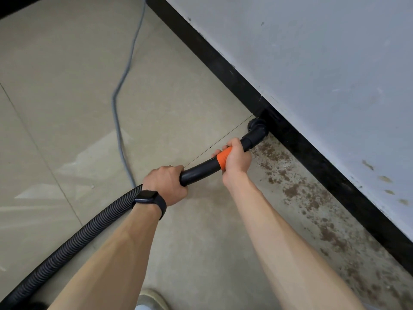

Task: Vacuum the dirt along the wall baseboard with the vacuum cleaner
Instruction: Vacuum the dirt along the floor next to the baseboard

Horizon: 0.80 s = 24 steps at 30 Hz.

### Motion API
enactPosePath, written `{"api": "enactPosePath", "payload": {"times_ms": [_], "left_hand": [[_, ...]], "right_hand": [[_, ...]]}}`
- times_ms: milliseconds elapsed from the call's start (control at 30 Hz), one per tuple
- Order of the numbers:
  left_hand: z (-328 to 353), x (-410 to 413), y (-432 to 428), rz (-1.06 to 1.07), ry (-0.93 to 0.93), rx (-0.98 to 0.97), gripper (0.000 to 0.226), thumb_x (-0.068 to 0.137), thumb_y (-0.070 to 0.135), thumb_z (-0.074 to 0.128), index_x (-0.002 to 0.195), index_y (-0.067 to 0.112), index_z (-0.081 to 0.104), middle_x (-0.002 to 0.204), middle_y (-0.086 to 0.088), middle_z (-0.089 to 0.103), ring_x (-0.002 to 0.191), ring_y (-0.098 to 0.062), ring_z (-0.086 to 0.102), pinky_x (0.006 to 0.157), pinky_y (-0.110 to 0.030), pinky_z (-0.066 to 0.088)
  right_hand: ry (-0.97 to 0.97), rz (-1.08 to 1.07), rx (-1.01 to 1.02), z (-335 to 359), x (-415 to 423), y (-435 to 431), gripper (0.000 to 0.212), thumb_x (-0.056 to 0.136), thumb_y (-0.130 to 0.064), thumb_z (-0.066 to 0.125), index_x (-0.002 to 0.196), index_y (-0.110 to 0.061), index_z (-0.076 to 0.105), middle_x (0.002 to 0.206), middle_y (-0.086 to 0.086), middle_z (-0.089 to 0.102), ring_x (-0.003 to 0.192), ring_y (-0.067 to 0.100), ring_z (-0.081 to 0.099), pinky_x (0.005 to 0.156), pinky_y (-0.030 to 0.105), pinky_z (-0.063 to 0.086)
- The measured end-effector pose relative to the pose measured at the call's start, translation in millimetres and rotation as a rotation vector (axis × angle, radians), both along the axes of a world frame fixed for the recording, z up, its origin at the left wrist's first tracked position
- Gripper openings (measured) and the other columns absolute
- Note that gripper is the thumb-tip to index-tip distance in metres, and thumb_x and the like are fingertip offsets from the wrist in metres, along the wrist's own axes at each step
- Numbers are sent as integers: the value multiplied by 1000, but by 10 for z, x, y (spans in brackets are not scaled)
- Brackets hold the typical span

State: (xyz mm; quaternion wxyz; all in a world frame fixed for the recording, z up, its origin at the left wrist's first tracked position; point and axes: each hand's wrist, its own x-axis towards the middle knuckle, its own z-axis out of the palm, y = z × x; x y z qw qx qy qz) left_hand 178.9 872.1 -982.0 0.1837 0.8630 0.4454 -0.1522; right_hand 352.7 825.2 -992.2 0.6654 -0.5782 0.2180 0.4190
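Both hands were on the vac tube (201, 168). L hand (166, 184) was wrapped tight round its rear end, right where the ribbed hose (78, 238) joins. R hand (237, 158) gripped further fwd, fingers curled over the orange band (223, 158). Just past the R hand the tube bent down to the nozzle (257, 128), which sat on the floor tight against the black baseboard (223, 63). Brown dirt (290, 189) lay in patches along the baseboard on the near side of the nozzle, to the right of the R arm. The watch (147, 198) on the L wrist had a dark screen, nothing readable. Nozzle edge blended w/ the baseboard, hard to make out. Hose was cut off at the bottom-left corner, the grey cable (125, 74) ran out at the top, and a shoe (152, 298) showed only in part at the bottom edge.
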Motion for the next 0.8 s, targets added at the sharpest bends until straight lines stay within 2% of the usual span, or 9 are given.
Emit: {"api": "enactPosePath", "payload": {"times_ms": [233,400,500,567,700,800], "left_hand": [[3,-3,133,82,-8,-80,10,76,32,59,85,31,57,71,9,59,64,-17,58,56,-27,43],[27,-22,303,164,-32,-123,10,75,33,62,80,36,55,69,9,59,61,-13,57,54,-26,41],[14,-31,349,231,-70,-141,9,74,30,63,77,33,55,67,5,61,61,-17,59,55,-27,46],[10,-39,366,264,-93,-158,8,72,29,64,75,30,57,66,3,62,61,-20,61,57,-29,51],[10,-52,380,339,-152,-212,11,70,25,68,71,27,58,62,0,62,58,-21,61,51,-25,44],[25,-58,391,376,-182,-258,12,70,24,71,71,25,59,61,-2,62,53,-21,59,48,-24,41]], "right_hand": [[-58,8,-77,8,-7,171,17,82,-9,61,95,-8,51,62,3,56,45,22,60,52,31,55],[-72,74,-100,31,6,443,30,86,-13,62,114,-2,55,72,6,62,46,19,66,55,29,57],[-93,119,-130,42,12,566,39,90,-16,62,125,-1,53,90,11,69,49,18,70,53,27,57],[-105,143,-161,50,22,628,38,92,-19,61,125,-5,47,104,14,68,48,17,71,51,26,57],[-127,261,-256,112,55,750,36,95,-23,60,118,-11,34,90,6,59,47,17,71,58,34,64],[-146,348,-261,174,74,823,38,96,-23,61,119,-9,34,86,5,59,49,18,72,63,38,66]]}}
